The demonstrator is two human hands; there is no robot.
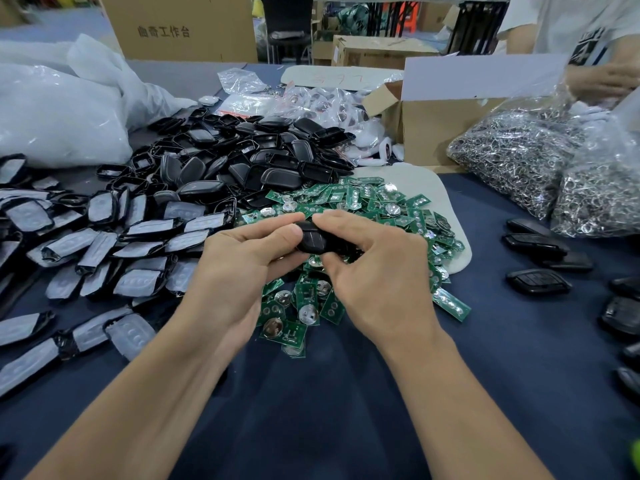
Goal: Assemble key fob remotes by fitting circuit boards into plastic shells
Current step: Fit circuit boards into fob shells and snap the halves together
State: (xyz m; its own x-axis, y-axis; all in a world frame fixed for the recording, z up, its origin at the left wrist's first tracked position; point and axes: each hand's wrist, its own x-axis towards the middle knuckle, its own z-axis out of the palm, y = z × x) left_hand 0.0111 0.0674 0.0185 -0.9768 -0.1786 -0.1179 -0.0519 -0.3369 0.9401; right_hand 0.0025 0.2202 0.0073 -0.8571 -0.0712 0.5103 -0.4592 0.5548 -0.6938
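A black key fob shell [316,240] is held between both hands above a heap of green circuit boards [374,209]. My left hand [239,268] grips its left end, thumb on top. My right hand [374,268] pinches its right end, with fingers curled over it. Whether a board sits inside the shell is hidden. A pile of black shell halves [249,157] lies behind the boards. Shell halves with grey button pads [104,244] spread across the left.
Closed black fobs [538,244] lie at the right on the dark blue cloth [346,410]. Bags of metal key rings [526,157] and a cardboard box [436,129] stand at the back right. White plastic bags [59,109] sit back left. Another person's hand [602,79] works far right.
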